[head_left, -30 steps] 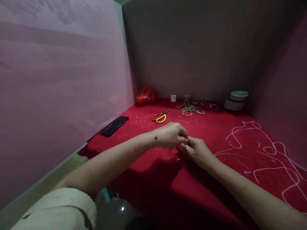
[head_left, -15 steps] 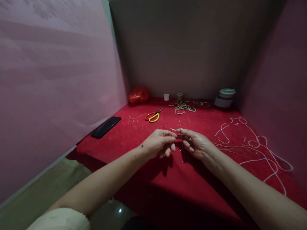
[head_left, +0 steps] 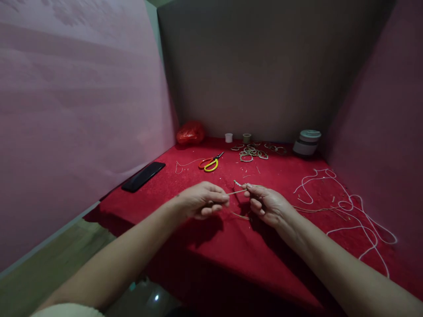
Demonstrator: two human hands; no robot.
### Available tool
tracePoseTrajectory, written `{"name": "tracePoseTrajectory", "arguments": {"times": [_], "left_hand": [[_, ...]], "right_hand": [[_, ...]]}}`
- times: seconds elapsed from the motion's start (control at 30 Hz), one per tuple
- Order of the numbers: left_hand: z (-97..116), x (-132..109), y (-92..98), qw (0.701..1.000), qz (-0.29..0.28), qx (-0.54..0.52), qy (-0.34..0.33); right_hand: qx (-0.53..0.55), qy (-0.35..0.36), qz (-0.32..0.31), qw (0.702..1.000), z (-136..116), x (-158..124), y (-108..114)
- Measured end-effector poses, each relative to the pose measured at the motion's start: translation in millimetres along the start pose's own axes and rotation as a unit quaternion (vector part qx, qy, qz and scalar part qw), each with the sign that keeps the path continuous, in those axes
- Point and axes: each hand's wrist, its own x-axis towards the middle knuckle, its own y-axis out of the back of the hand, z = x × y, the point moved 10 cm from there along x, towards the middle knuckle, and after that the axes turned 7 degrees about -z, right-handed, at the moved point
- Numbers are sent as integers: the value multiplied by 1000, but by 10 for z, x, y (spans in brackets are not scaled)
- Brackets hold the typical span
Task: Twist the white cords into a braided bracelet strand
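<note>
A thin tan cord runs taut between my two hands, above the red cloth. My left hand is closed on one end of it, slightly smeared by motion. The thumb and index finger of my right hand pinch the cord together with a short braided cord, white and green, whose tip sticks out to the left. My right hand's lower fingers are curled. Loose tan strands hang or lie just below the hands; I cannot tell which.
Beyond my hands lie scissors with red and yellow handles and a heap of braided loops. Two small spools, a red plastic bag and a lidded jar stand behind. White cord sprawls right; a phone lies left.
My left hand has drawn away to the left from my right hand, and a straight length of cord now shows between them. My right hand's fingertips have closed into a pinch.
</note>
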Motion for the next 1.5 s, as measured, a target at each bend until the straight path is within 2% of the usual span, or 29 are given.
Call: {"name": "tracePoseTrajectory", "arguments": {"times": [0.1, 0.17, 0.2, 0.23, 0.27, 0.3, 0.33, 0.37, 0.43, 0.47, 0.5, 0.57, 0.63, 0.77, 0.97, 1.03, 1.1, 1.23, 1.37, 1.43, 1.5], "left_hand": [[214, -228, 623, 980, 108, 167, -2], [354, -285, 961, 948, 169, 270, 10], [421, -301, 1110, 919, 214, 329, 27], [520, -329, 1230, 875, 277, 396, 38], [656, -371, 1283, 816, 349, 460, 34], [806, -406, 1233, 752, 411, 514, 8], [917, -407, 1095, 703, 449, 552, -28], [955, -302, 866, 697, 421, 575, -79], [886, -48, 363, 744, 305, 571, -164], [848, 22, 136, 755, 266, 566, -197], [818, 56, -31, 751, 256, 569, -216], [737, 112, -233, 737, 255, 588, -212], [678, 149, -315, 713, 263, 621, -191], [625, 213, -322, 671, 265, 677, -143], [573, 292, -296, 642, 280, 700, -141], [563, 300, -274, 648, 283, 688, -160], [587, 280, -235, 678, 280, 651, -193], [678, 236, -87, 790, 242, 502, -255], [546, 363, 143, 917, 175, 309, -182], [452, 417, 199, 954, 141, 222, -145], [409, 442, 223, 970, 116, 168, -128]], "right_hand": [[21, -16, 17, 1000, 53, 8, 25], [30, -24, 25, 999, 83, 11, 35], [35, -27, 28, 999, 93, 10, 37], [39, -29, 30, 998, 101, 8, 35], [43, -31, 30, 998, 107, 4, 29], [47, -32, 28, 998, 112, -1, 18], [52, -34, 25, 998, 116, -7, 5], [55, -36, 23, 998, 119, -13, -5], [61, -40, 15, 997, 122, -22, -28], [65, -41, 9, 997, 121, -22, -40], [69, -42, 3, 997, 120, -19, -53], [79, -44, -6, 996, 118, -9, -66], [81, -51, -5, 995, 125, -2, -63], [74, -70, -9, 995, 152, -17, -87], [59, -100, -12, 993, 207, -65, -108], [47, -101, -8, 994, 211, -59, -85], [33, -96, -12, 995, 204, -44, -77], [-11, -49, -3, 999, 107, -41, -52], [-148, 63, 55, 985, -184, -97, 32], [-246, 106, 75, 961, -316, -108, 52], [-356, 128, 94, 921, -397, -88, 67]]}}
